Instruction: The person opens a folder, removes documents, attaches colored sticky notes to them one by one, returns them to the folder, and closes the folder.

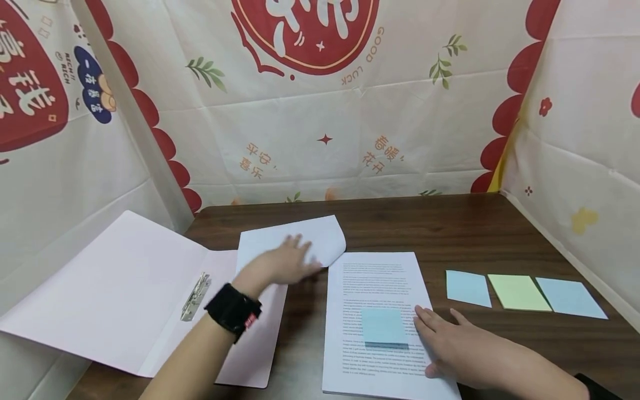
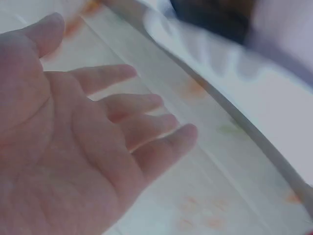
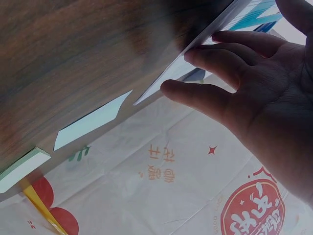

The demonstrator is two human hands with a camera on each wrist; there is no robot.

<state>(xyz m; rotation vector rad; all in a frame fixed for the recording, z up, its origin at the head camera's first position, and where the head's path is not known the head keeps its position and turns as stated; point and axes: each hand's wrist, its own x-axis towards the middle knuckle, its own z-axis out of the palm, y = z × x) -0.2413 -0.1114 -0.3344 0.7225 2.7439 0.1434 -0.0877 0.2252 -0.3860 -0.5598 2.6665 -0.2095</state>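
I take the printed stack (image 1: 380, 322) as my landmark: it lies on the dark table (image 1: 450, 228) with a blue sticky note (image 1: 383, 326) stuck near its middle. My right hand (image 1: 450, 344) rests flat on the stack's lower right part, fingers straight and spread, gripping nothing, just pinning the pages; the right wrist view shows the fingertips at the paper's edge. To the left of the stack, my left hand (image 1: 285, 264) lies on a loose white sheet (image 1: 295, 241) whose corner nearest the stack curls up; the fingers are extended and relaxed, pressing rather than pinching, and the left wrist view shows an open palm. That sheet sits over the inner edge of the open pink folder (image 1: 115, 289), whose metal clip (image 1: 196, 296) is further left. Right of the stack lie three separate sticky pads (image 1: 520, 291). To do this well, I judge the left palm should sweep flat toward the clip, smoothing the curl, while the right keeps the stack from sliding.
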